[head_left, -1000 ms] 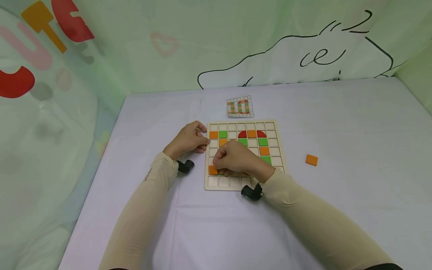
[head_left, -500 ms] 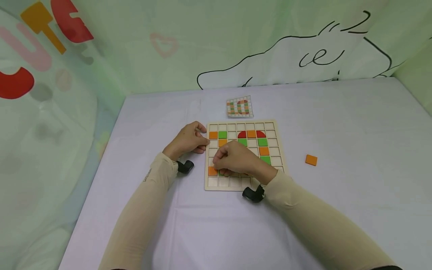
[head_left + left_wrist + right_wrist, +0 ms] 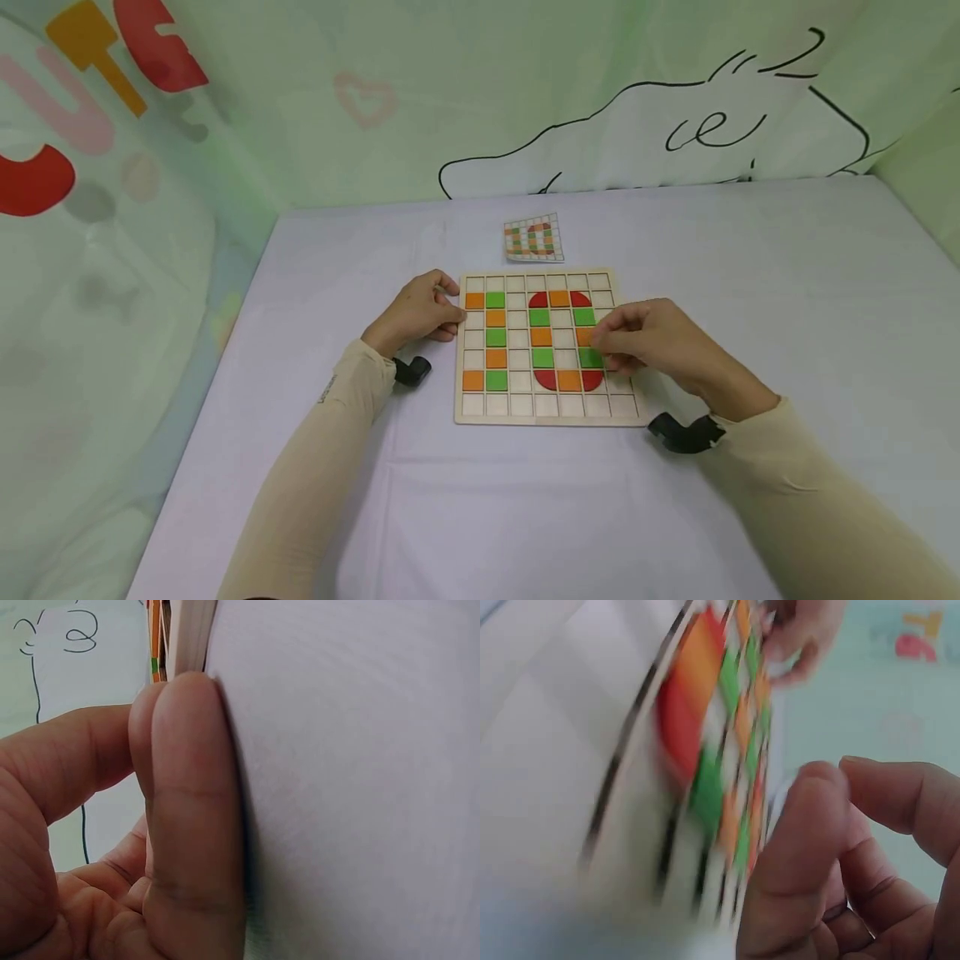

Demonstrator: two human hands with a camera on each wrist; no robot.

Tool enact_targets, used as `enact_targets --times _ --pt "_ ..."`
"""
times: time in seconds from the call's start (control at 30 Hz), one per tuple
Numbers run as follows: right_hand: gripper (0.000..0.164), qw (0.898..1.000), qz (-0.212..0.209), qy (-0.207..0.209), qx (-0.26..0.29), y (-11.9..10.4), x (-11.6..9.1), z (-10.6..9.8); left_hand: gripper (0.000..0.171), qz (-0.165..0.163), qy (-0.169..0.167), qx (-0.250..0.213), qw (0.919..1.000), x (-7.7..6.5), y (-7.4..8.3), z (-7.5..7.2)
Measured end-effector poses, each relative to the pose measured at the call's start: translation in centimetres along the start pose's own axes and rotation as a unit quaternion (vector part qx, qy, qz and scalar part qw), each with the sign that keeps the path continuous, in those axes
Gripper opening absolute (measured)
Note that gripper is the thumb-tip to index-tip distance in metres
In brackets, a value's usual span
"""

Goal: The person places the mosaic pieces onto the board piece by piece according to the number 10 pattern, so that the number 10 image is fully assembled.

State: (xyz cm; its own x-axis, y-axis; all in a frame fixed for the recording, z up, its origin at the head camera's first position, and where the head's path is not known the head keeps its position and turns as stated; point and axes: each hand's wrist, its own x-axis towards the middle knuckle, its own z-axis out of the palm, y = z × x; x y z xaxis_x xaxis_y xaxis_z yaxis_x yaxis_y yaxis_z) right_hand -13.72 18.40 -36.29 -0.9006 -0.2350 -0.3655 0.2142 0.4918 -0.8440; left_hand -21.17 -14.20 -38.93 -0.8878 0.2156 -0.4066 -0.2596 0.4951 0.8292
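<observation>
A wooden grid board [image 3: 520, 361] lies flat on the table, with orange, green and red tiles in its cells. At its left edge rests my left hand [image 3: 420, 310], thumb and fingertips touching the rim. In the left wrist view, those fingertips meet the board's side [image 3: 189, 645]. Over the board's right side hovers my right hand [image 3: 660, 342], thumb and index near each other with nothing visible between them. The right wrist view shows a small gap between the thumb [image 3: 802, 832] and index. The right hand covers the spot where a loose orange tile lay.
Behind the board lies a small printed card [image 3: 533, 238] with a coloured grid pattern. A white cloth covers the table [image 3: 480, 517]. A printed curtain [image 3: 337, 158] hangs along the back and left side.
My right hand has moved right from the lower left cells, uncovering green, orange and red tiles there. The loose orange tile is now hidden behind it. My left hand has not moved.
</observation>
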Motion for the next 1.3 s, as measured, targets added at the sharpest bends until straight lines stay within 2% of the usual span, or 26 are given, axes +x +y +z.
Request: enact_targets --times 0.23,0.37,0.57,0.87,1.03,1.17,1.3 --pt "0.035 0.995 0.058 0.049 -0.062 4.9 -1.4 -5.8 0.039 -0.002 -0.002 -0.001 1.0000 -0.1 0.1 -0.1" --pt "0.045 0.992 0.073 0.050 -0.094 6.3 -2.5 -7.6 0.039 -0.004 -0.002 0.002 1.0000 0.0 0.0 -0.1" --pt "0.057 0.985 0.078 0.047 -0.149 7.0 -3.1 -7.8 0.039 -0.002 -0.002 0.003 1.0000 0.2 -0.1 0.0" --pt "0.041 0.979 0.086 0.045 -0.178 6.4 -3.1 -7.2 0.039 -0.002 0.000 0.004 1.0000 0.1 0.0 0.0" --pt "0.037 0.974 0.071 0.064 -0.206 6.1 -3.1 -6.4 0.039 0.000 0.000 0.003 1.0000 0.1 0.0 0.0" --pt "0.035 0.976 0.053 0.083 -0.195 6.0 -3.1 -5.7 0.038 -0.001 0.000 0.002 1.0000 0.1 0.0 0.0" --pt "0.033 0.985 0.045 0.077 -0.145 5.9 -2.9 -5.2 0.039 -0.001 -0.001 0.000 1.0000 0.1 -0.1 0.0"
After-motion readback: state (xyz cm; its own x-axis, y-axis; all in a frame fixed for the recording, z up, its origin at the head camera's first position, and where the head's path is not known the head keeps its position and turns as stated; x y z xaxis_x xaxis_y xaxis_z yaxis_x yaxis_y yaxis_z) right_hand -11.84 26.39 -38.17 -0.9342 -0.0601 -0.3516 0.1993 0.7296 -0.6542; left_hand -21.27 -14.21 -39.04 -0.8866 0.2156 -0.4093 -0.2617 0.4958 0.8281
